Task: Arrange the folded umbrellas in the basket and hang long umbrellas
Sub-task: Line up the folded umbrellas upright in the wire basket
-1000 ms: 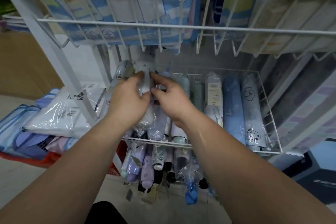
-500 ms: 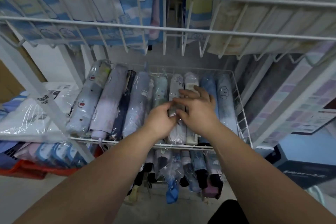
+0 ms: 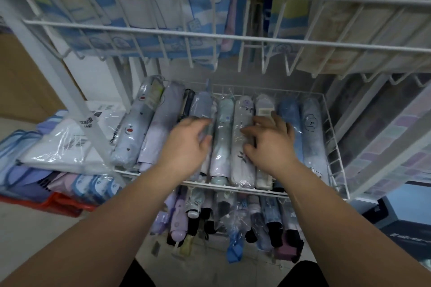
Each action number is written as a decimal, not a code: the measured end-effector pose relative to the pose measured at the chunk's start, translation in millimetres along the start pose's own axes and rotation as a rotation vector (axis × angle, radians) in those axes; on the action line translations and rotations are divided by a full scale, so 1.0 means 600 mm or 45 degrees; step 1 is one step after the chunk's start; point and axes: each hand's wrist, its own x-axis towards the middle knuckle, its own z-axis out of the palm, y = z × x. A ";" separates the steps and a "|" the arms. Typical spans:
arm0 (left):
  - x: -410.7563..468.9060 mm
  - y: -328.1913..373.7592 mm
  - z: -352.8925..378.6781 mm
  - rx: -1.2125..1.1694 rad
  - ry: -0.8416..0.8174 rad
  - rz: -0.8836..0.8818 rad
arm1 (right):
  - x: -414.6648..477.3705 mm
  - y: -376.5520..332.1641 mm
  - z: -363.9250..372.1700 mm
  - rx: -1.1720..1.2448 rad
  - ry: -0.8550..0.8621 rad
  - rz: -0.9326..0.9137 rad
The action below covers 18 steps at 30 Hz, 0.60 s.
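Fingers [image 3: 261,121] loose, palms down over umbrellas [image 3: 222,147]

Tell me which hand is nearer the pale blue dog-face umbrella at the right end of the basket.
Right. The right hand rests just left of the dog-face umbrella, over its neighbours. The left hand is farther left, beyond the mint umbrella.

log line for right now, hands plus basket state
stage: tidying basket row | left hand: open, over grey umbrella | right hand: open, touching white floral umbrella | umbrellas: lying side by side
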 end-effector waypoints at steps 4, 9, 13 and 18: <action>0.018 -0.069 -0.074 0.339 0.278 -0.115 | 0.030 -0.086 0.011 0.279 0.153 -0.128; 0.022 -0.110 -0.087 0.497 0.013 -0.499 | 0.075 -0.189 0.055 0.462 -0.129 -0.245; 0.030 -0.128 -0.085 0.429 -0.009 -0.593 | 0.073 -0.209 0.086 0.214 -0.233 -0.224; 0.031 -0.135 -0.098 0.334 0.078 -0.554 | 0.062 -0.195 0.094 0.271 -0.261 -0.300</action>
